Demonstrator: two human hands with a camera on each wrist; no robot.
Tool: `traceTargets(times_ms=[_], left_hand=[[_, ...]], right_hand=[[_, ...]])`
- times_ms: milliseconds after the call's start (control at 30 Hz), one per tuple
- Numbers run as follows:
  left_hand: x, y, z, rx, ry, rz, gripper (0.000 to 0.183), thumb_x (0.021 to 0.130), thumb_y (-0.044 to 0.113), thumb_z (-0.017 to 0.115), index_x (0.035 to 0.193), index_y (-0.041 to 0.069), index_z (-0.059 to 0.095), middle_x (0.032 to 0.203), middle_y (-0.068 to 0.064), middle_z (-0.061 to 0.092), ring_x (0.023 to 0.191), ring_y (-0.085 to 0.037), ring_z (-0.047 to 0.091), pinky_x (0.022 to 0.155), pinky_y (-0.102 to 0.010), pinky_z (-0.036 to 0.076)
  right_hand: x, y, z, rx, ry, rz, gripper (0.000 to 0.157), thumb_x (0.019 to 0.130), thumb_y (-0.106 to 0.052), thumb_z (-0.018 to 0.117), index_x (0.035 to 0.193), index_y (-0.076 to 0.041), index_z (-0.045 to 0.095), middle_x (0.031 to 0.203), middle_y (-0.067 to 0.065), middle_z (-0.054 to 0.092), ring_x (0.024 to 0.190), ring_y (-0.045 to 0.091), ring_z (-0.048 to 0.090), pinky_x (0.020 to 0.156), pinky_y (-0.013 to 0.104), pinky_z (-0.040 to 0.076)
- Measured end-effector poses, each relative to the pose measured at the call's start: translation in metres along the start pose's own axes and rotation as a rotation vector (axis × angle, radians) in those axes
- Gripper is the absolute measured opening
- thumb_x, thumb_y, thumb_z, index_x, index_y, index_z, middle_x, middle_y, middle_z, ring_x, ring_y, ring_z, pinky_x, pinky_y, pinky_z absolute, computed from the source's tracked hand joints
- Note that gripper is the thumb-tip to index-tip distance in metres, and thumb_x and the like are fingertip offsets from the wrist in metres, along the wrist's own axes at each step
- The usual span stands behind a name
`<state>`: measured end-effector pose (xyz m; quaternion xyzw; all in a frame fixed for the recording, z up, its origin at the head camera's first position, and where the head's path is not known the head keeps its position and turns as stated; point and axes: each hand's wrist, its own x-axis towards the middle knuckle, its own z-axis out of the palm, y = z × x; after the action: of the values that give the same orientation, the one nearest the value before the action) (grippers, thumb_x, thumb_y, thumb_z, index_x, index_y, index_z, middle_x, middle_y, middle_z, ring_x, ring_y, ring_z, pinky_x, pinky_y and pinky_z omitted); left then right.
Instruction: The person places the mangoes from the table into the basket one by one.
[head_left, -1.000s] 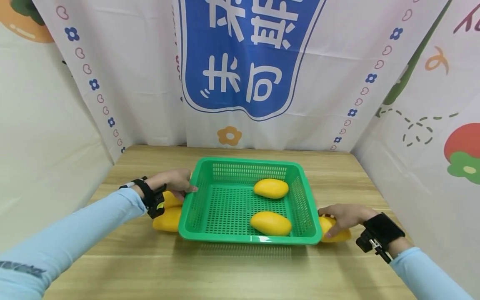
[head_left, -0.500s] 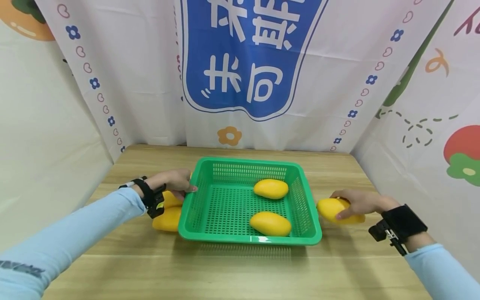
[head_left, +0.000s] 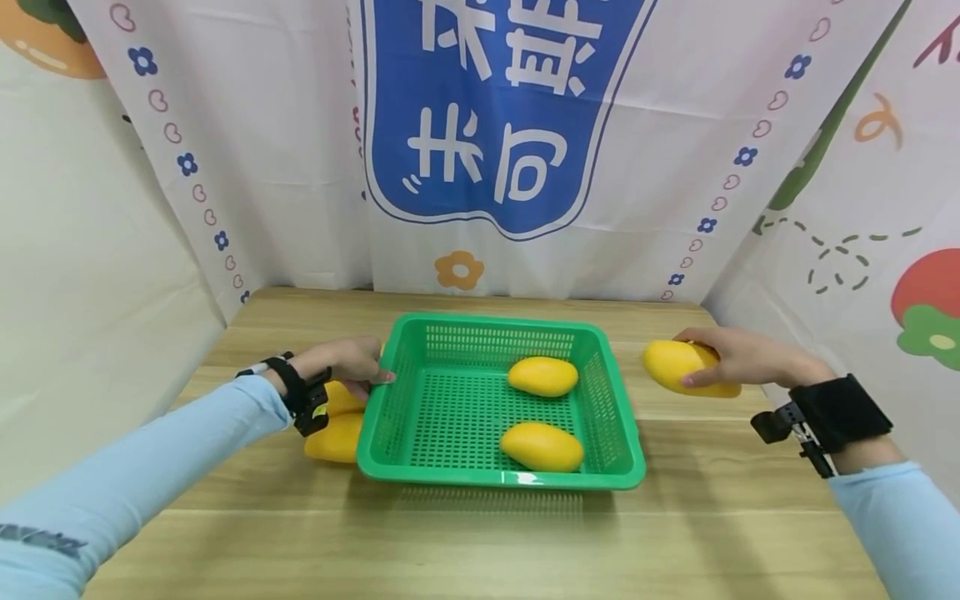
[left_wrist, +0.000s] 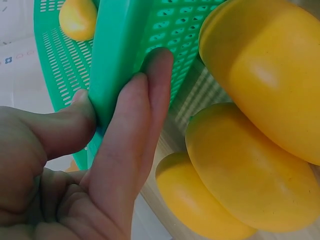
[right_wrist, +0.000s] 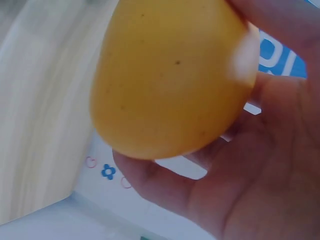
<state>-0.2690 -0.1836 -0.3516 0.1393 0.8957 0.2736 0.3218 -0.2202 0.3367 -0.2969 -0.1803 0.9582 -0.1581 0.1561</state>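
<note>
Table (head_left: 465,550): pale wood grain, nearest me.
Basket (head_left: 442,475): green, slotted walls, perforated floor, smooth rim; mid-table.
Near mango (head_left: 542,447): in the basket's right half, by the near wall; yellow, glossy, lying on its side.
Three mangoes (left_wrist: 250,170): on the table left of the basket; plump, smooth, yellow, clustered, partly hidden in the head view.
My left hand (head_left: 348,362): at the basket's left rim, pinching it, thumb inside, fingers outside.
Far mango (head_left: 543,377): also in the basket's right half, beyond the near one; evenly yellow.
Held mango (head_left: 678,363): raised above the table, right of the basket and apart from it; rounded oval, deep yellow, a few dark specks, a pale shine on one side.
My right hand (head_left: 746,357): thumb and curled fingers gripping that mango.
Cloth (head_left: 300,208): white, blue panel, orange flower; behind the table.
</note>
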Motion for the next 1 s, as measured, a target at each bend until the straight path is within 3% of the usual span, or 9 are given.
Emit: traceTargets(times_ms=[333,667,1000], left_hand=[[0.0,0.003,-0.001,0.014,0.0,0.028,0.022,0.098,0.012,0.054,0.098,-0.006,0.067,0.077,-0.009,0.071,0.057,-0.011,0.063,0.058,-0.026,0.059],[0.002,0.006,0.0,-0.006,0.004,0.006,0.021,0.098,0.013,0.054,0.099,-0.005,0.066,0.077,-0.009,0.069,0.058,-0.012,0.063,0.057,-0.024,0.059],[0.0,0.001,0.002,0.01,0.015,-0.019,0.02,0.098,0.013,0.055,0.097,-0.004,0.065,0.075,-0.008,0.069,0.056,-0.01,0.062,0.059,-0.027,0.06]], right_hand=[[0.012,-0.022,-0.006,0.029,0.041,-0.112,0.06,0.083,-0.044,0.071,0.129,-0.011,0.052,0.109,0.005,0.059,0.09,0.021,0.051,0.078,0.039,0.044],[0.042,-0.062,-0.005,-0.06,0.015,-0.197,0.06,0.083,-0.047,0.069,0.128,-0.01,0.055,0.106,0.003,0.064,0.086,0.019,0.053,0.078,0.039,0.047],[0.09,-0.092,0.028,-0.095,-0.066,-0.281,0.052,0.084,-0.039,0.071,0.121,-0.004,0.058,0.1,0.004,0.063,0.085,0.02,0.053,0.08,0.04,0.047]])
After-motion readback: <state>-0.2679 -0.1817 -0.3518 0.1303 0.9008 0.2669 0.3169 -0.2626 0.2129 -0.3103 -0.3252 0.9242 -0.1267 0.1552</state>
